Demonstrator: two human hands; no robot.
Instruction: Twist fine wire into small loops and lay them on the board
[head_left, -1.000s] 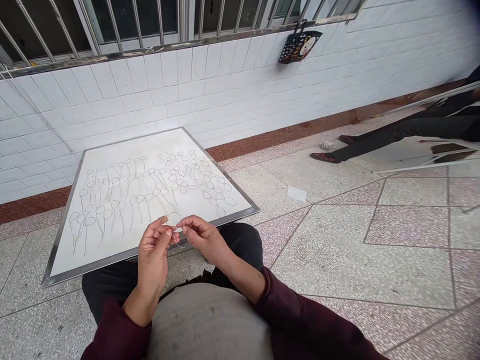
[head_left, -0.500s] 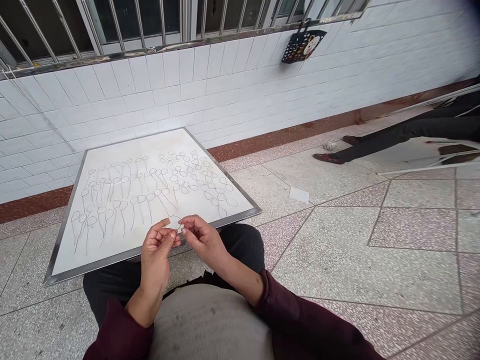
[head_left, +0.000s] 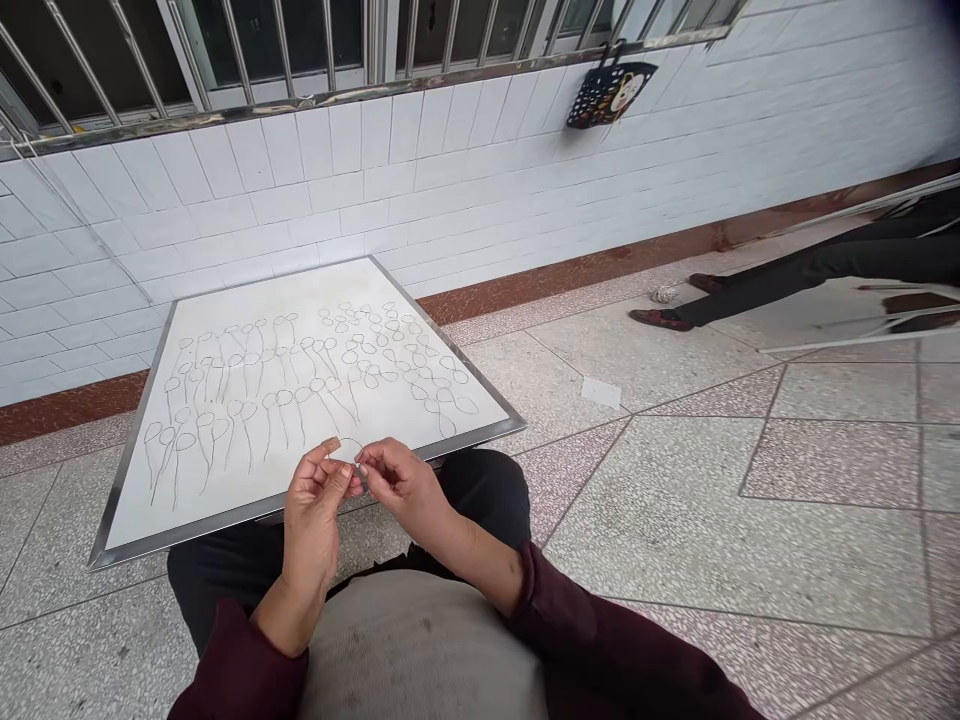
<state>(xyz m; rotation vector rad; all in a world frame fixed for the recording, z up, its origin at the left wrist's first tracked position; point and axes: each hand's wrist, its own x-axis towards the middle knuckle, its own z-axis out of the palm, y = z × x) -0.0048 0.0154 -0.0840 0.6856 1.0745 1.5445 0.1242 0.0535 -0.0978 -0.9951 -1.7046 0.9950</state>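
Observation:
My left hand (head_left: 319, 495) pinches a thin dark wire loop (head_left: 351, 440) between thumb and fingers, over the near edge of a white board. A tan band wraps one of its fingertips. Right beside it, my right hand (head_left: 397, 482) has thumb and forefinger closed on the same wire, close to the left fingertips. The wire's ends are hidden by the fingers. On the white board (head_left: 247, 290) with a metal rim lie several rows of wire loops with long tails (head_left: 247, 420), to the left, and a cluster of wire pieces with paired loops (head_left: 397, 350), to the right.
A tiled wall with a barred window (head_left: 300, 50) stands behind the board. From it hangs a dotted bag (head_left: 609, 95). On the speckled floor lies a white paper (head_left: 601, 392). Another person's legs (head_left: 810, 270) stretch in from the right, near a small whitish ball (head_left: 664, 294).
My right hand's fingers have come closer together and nearer the left fingertips, closing on the wire. The left hand holds nearly still. The whole view has shifted slightly.

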